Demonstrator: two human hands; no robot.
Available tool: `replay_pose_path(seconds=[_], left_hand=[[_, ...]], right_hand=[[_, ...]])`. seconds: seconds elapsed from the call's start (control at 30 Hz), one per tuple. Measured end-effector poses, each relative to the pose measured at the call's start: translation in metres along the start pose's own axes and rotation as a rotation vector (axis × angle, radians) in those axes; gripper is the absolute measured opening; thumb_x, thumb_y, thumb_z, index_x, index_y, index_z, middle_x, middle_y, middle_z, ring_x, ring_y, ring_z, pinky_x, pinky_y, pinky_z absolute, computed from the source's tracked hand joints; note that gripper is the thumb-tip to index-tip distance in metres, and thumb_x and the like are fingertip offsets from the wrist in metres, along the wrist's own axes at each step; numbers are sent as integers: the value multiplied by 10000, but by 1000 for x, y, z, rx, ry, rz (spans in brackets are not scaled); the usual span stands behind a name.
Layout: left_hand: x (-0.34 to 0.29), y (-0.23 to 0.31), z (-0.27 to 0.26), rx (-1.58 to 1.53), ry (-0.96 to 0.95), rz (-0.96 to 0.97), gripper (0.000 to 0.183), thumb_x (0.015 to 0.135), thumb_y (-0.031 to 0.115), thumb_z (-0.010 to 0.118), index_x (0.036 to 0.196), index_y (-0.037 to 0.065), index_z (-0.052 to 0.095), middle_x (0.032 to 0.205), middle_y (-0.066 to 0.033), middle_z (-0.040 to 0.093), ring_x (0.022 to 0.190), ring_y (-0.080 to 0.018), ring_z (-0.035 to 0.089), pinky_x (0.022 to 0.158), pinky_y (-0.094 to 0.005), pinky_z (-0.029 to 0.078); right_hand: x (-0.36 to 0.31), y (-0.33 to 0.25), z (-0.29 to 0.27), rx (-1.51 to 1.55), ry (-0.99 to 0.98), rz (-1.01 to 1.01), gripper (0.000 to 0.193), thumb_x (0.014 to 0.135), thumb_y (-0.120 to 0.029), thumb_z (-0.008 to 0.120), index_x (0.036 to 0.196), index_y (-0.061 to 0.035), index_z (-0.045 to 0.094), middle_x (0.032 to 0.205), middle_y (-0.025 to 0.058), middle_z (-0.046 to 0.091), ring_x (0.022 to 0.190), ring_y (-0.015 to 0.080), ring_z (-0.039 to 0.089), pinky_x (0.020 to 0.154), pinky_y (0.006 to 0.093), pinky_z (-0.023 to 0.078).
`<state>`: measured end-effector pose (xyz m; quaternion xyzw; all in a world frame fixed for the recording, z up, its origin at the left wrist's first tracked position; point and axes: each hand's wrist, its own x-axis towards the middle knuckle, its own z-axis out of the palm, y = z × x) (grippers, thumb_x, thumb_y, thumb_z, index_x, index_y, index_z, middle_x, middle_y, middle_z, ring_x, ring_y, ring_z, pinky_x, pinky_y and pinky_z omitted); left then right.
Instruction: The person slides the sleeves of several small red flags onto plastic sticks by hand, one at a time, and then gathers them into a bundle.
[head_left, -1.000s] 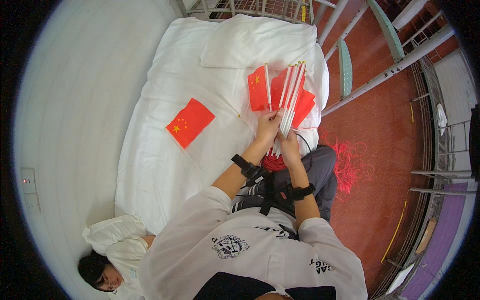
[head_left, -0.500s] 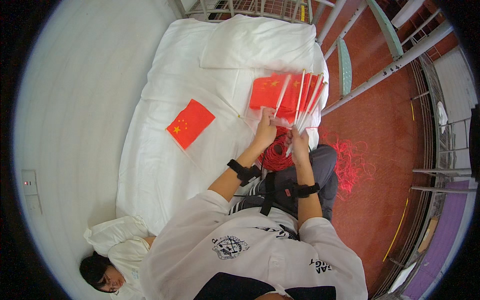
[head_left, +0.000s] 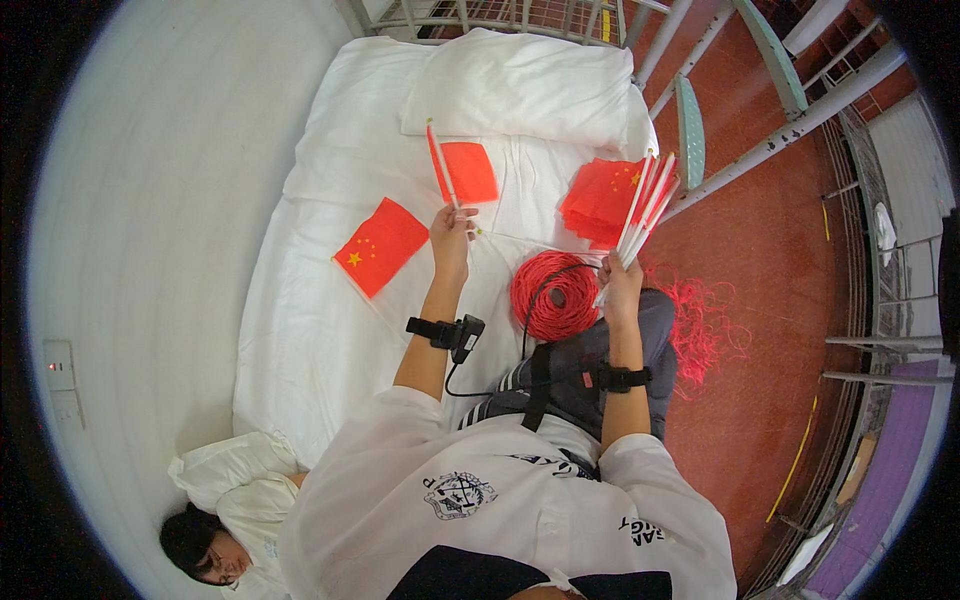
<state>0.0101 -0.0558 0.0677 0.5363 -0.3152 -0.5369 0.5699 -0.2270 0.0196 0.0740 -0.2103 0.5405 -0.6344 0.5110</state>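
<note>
My left hand (head_left: 452,240) is closed round the white stick of a small red flag (head_left: 468,172), holding it over the bed. In my right hand (head_left: 622,283) is a bundle of several small red flags (head_left: 603,198), gripped by their white sticks. The sticks fan a little at the top, and the red cloths overlap to their left. Left of my left hand, another small red flag with yellow stars (head_left: 382,247) lies on the white sheet. A coil of red cord (head_left: 553,296) lies between my forearms, just left of my right hand.
The white bed (head_left: 300,330) has a pillow (head_left: 520,85) at its far end. Metal ladder steps (head_left: 690,135) and rails stand at the right. Loose red cord (head_left: 700,335) lies tangled beside my leg. Another person (head_left: 250,520) lies at the lower left by the wall.
My left hand has moved left, away from the bundle, with one flag in it. My right hand has shifted slightly right with the rest, and the cord coil is now more exposed.
</note>
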Motion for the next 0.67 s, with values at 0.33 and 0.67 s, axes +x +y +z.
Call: replay_pose_path(seconds=[0.33,0.67], left_hand=[[-51,-38,75,81,-414,-44,233,872,67,456,1094,-6,460,967,-87,542,858,-149,509,797,-260,406],[17,-74,-37,613,279,256,301,825,308,539,922,27,579,883,-108,608,820,-245,557,784,-353,415]], right_hand=[[-21,34,47,-233,-312,61,288,881,-88,459,1151,13,464,985,47,557,870,109,503,793,229,381],[-15,22,26,-231,-240,50,104,868,-85,465,936,-19,507,656,28,494,555,88,457,505,215,385]])
